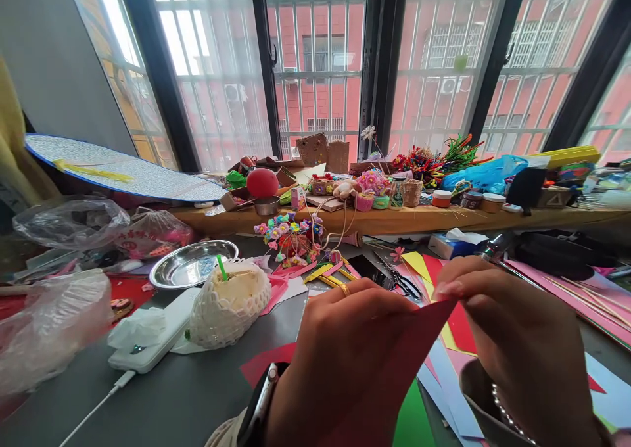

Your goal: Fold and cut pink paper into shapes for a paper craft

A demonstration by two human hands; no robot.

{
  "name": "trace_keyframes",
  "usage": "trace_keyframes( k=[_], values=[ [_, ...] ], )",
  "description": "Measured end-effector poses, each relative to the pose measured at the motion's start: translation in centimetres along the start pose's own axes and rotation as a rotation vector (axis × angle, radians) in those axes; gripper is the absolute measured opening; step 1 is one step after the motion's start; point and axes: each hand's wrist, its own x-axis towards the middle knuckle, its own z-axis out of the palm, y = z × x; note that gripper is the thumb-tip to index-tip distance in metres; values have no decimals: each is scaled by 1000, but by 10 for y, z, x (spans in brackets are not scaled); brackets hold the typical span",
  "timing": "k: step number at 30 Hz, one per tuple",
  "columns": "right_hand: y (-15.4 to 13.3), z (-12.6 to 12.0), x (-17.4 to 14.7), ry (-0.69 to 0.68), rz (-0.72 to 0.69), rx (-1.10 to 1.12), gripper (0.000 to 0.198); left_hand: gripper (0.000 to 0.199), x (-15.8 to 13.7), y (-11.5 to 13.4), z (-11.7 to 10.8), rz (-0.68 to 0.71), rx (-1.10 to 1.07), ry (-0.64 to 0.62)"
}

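Both hands are raised above the desk, gripping one sheet of red paper (419, 355). My left hand (350, 348), with a ring and a watch, is closed on the sheet's upper left part. Thumb and fingers of my right hand (517, 329) pinch its top right corner. Much of the sheet's lower left side is hidden by my left hand or in shadow. Below and behind lie a green sheet (413, 417), pale blue strips (451, 394) and red and yellow paper (456, 315). Black scissors (401, 279) rest just beyond the hands.
Left of the hands stand a coconut in white foam netting (229, 305), a white power strip (158, 342) with a cable, and a metal plate (192, 263). A flower-covered craft piece (290, 236) sits at the back. Craft supplies crowd the wooden ledge (236, 221) under the window.
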Motion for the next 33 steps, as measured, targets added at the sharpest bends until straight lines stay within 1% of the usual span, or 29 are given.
trace_keyframes(
  k=[6,10,14,18,21,24,28,29,30,31,33],
  values=[
    [1,6,4,-51,21,54,7,7,0,1,1,5,-34,-7],
    [0,7,3,-19,30,43,6,7,0,1,0,12,-30,-7],
    [-1,11,0,65,29,46,5,7,-1,-1,0,-10,-10,-35],
    [1,17,-2,173,-60,34,7,7,-2,-1,2,-18,-23,-48],
    [2,21,-1,242,-119,29,13,7,-2,2,4,-8,-19,-58],
    [2,20,1,289,-123,21,17,8,-3,2,5,-1,-8,-69],
    [1,11,4,369,-98,53,16,6,-1,-3,3,18,8,-14],
    [1,8,4,363,-90,39,15,7,0,-4,2,11,15,10],
    [1,6,4,315,-70,-3,12,8,1,-6,0,-2,25,38],
    [1,5,4,230,-50,-70,9,8,1,-8,-2,-18,37,73],
    [1,6,4,2,-8,-233,8,8,3,-10,-6,-46,60,144]
  ],
)
